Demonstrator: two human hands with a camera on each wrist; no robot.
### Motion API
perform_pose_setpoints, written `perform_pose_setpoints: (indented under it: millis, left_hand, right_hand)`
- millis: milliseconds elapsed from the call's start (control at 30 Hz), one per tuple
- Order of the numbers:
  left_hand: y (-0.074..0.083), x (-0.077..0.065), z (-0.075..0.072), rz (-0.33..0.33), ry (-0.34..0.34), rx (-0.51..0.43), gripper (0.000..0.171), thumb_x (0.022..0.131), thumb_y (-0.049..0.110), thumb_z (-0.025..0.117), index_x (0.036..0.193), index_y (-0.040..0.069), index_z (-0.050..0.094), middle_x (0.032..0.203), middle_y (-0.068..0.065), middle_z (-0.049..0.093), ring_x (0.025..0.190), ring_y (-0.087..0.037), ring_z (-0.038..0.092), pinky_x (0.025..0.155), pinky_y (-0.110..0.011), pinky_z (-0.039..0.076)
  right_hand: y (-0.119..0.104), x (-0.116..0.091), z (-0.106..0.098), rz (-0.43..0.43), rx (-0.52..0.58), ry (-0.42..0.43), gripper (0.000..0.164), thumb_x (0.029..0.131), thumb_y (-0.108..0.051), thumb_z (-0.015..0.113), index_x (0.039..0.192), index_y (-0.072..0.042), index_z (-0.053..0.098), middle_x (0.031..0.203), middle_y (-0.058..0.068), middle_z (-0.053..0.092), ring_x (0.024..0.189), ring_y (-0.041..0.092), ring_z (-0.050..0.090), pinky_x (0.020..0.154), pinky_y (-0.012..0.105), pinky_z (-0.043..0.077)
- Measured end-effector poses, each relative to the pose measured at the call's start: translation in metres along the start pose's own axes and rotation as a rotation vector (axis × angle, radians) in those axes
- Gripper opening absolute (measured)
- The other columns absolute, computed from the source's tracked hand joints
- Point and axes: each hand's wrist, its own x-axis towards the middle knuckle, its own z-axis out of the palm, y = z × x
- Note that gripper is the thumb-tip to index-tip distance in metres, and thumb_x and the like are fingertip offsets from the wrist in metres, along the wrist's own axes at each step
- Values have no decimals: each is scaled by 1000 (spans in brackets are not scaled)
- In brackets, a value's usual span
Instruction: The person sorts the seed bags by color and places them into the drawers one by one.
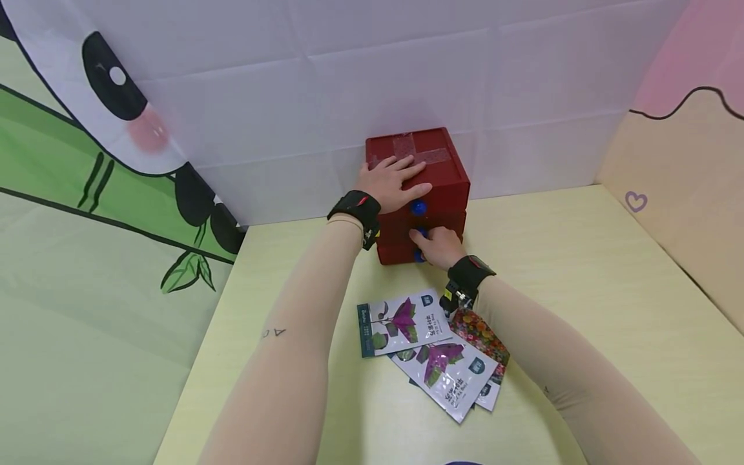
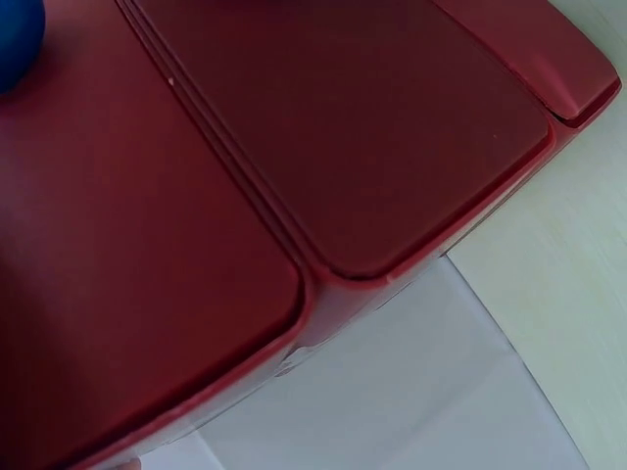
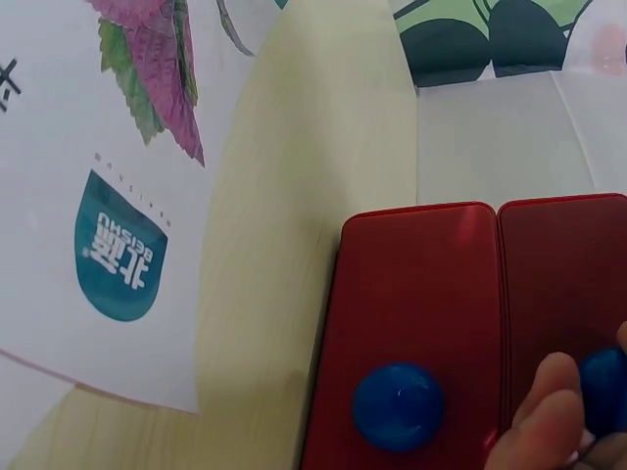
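A small red drawer box (image 1: 423, 174) with blue knobs down its front stands against the back wall, clear tape across its top. My left hand (image 1: 391, 184) rests on the top with its fingers spread. Lower down, my right hand (image 1: 440, 247) pinches the middle blue knob (image 3: 604, 390) between thumb and fingers. The bottom drawer's blue knob (image 3: 399, 406) is uncovered in the right wrist view, and the top blue knob (image 1: 418, 207) shows just under my left hand. The drawer fronts (image 2: 392, 137) look closed in the left wrist view.
Several flat packets printed with purple leaves (image 1: 405, 323) overlap on the pale table (image 1: 558, 271) in front of the box. Beside them lies a packet with a colourful flower print (image 1: 482, 336), partly under my right forearm. A printed cloth (image 1: 279, 97) covers the wall behind.
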Motion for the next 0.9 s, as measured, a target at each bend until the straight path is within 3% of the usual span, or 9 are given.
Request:
perform_pose_setpoints:
  millis: [267,567,900]
  left_hand:
    - [4,-1,1,0,-16,-1,73,89,76,25,153,41,16,160,8,15,147,-24,11,111,-64,9]
    - [2,-2,-2,6,-10,-3,72,89,75,24,153,41,17,160,9,15,147,-23,11,110,-65,10]
    - [2,1,5,1,-29,-15,72,89,76,23,152,43,14,160,10,12,147,-23,9,111,-64,6]
  right_hand:
    - [-2,-6,-1,13,-4,11,56,97,-52,47,68,-6,58,61,7,57,58,24,53,47,29,37]
    - [-4,-12,-2,-19,-63,49,56,97,-50,47,59,-9,47,54,4,44,52,23,46,43,28,30]
    - [0,-17,-2,-9,-119,2,60,97,-53,44,63,-6,58,57,7,55,52,22,48,44,28,31]
